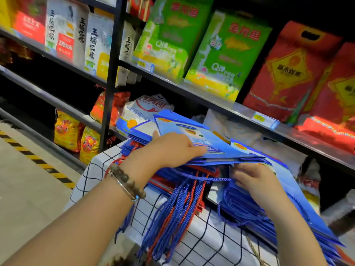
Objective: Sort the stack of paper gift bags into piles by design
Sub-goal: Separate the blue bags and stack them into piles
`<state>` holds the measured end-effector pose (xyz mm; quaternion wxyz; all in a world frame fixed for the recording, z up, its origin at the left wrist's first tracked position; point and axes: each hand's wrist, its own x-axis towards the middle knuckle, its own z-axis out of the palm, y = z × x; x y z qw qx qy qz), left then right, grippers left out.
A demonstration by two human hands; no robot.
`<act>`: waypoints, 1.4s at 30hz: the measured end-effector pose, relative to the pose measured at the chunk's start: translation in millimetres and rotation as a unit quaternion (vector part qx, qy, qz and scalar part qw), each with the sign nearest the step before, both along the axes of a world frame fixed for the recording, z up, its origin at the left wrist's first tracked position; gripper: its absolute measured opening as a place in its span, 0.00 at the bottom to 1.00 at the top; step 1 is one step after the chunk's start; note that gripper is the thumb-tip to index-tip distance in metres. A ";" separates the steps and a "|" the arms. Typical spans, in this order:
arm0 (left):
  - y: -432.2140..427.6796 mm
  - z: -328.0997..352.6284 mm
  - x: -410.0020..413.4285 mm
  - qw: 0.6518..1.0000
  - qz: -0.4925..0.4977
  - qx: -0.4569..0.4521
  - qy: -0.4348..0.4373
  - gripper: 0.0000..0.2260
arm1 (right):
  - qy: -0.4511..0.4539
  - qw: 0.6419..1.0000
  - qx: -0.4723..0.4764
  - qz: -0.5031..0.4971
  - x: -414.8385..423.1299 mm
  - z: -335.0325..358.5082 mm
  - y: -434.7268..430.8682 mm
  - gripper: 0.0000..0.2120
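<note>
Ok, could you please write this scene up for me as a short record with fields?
place: shop aisle, shelves of packaged goods
surface: grid-patterned cloth
stack: blue gift bags, red edges lower down
cord handles: blue and red, hanging over the near edge
left hand: flat on top of the stack
right hand: fingers reaching into the stack's near edge; grip unclear
</note>
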<state>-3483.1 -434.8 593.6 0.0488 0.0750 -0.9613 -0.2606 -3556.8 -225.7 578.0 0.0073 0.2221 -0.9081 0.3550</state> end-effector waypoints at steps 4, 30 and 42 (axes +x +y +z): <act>16.8 7.8 5.5 0.985 -0.046 -0.134 0.098 0.20 | 0.149 0.967 0.206 0.017 -5.3 3.2 6.6 0.20; 33.9 22.0 -24.3 0.970 -0.052 0.187 0.146 0.14 | -0.103 0.963 -0.245 0.054 -9.9 58.0 -51.1 0.07; 33.6 13.5 -39.9 0.914 0.039 0.305 0.263 0.02 | -0.185 0.918 -0.345 0.058 -17.3 43.5 -51.2 0.04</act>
